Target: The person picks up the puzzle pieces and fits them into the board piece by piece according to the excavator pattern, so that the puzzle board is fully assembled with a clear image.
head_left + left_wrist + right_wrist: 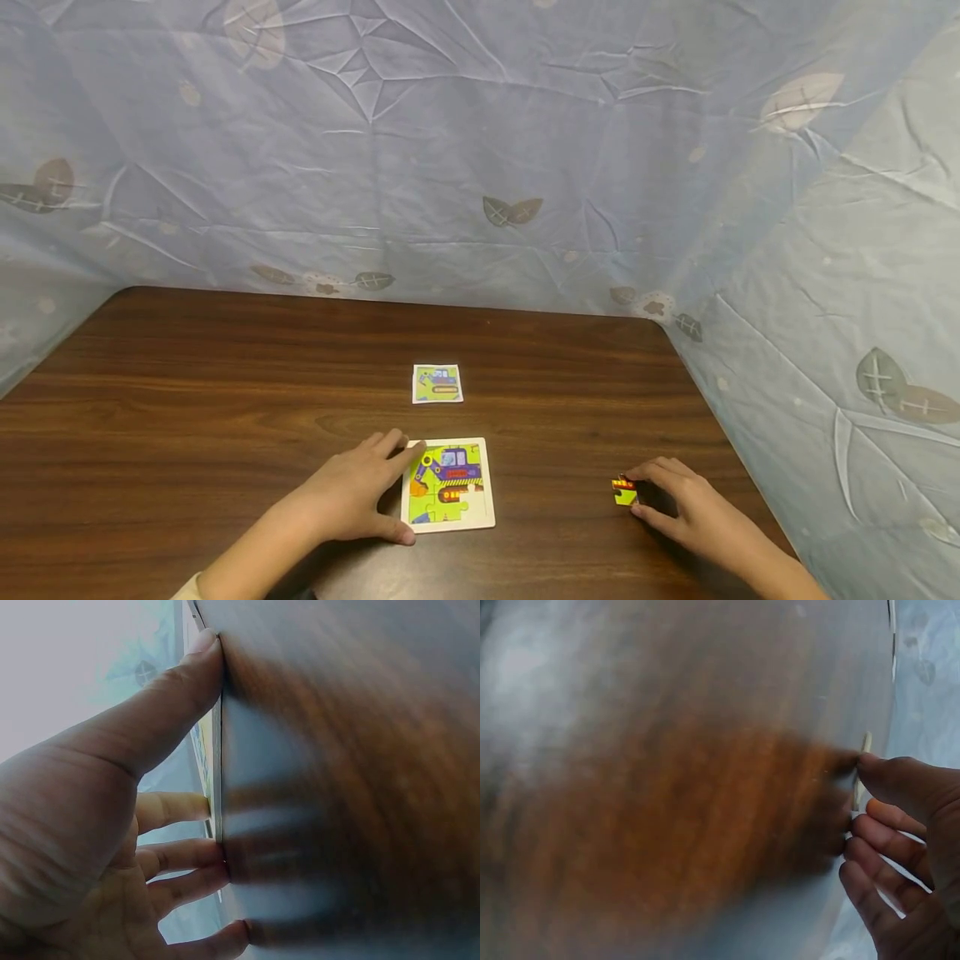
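A square jigsaw puzzle board [490,500] with a pale frame lies on the table and shows a purple digger on green. Its lower right part is bare, without a piece. Along the board's left edge my left hand [360,487] rests with spread fingers, the index at the top left corner and the thumb by the bottom left. The left wrist view shows the thumb [176,694] against the board's edge. Further right, my right hand [693,508] pinches a green, red and yellow puzzle piece [623,492] between thumb and fingers. Edge-on, that piece [867,742] appears as a thin pale strip.
Behind the board lies a small picture card [437,384] with the same digger. The brown wooden table [225,400] reaches back to a leaf-patterned pale blue cloth [450,167], which also hangs along the left and right sides.
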A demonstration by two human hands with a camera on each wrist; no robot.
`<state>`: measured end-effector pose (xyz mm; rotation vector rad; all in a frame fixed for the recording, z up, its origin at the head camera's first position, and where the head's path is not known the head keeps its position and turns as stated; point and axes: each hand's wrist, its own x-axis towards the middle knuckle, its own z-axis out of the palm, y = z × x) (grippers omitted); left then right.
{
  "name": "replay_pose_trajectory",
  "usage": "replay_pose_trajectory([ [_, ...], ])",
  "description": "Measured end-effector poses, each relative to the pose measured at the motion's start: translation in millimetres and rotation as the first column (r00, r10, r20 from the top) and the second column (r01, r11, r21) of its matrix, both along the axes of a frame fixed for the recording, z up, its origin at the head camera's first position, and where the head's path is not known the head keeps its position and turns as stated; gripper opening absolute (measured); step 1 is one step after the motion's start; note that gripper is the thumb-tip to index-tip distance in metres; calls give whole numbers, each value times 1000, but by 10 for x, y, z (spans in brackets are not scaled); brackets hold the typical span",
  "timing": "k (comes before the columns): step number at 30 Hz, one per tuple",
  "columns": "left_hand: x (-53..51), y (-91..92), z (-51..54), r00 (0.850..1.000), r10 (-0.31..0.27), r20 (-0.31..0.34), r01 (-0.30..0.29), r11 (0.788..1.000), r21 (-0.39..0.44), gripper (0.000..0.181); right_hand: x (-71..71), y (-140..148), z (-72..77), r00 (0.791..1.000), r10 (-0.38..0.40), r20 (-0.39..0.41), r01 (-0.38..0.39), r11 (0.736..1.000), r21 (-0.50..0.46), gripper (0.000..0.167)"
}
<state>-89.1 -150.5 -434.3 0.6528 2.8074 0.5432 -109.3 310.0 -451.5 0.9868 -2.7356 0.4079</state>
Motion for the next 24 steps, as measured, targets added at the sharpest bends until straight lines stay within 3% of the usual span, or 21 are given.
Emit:
replay_pose_trajectory([
  [6,-4,-2,-7,1000,7,1,-7,1000,-3,108,-17,-7,-49,995,59,-74,-61,998,-19,38],
  [24,-15,-5,-36,1000,-10,-28,10,1000,-3,109,-46,-12,-48,987,130,-99,-133,991,-18,36],
])
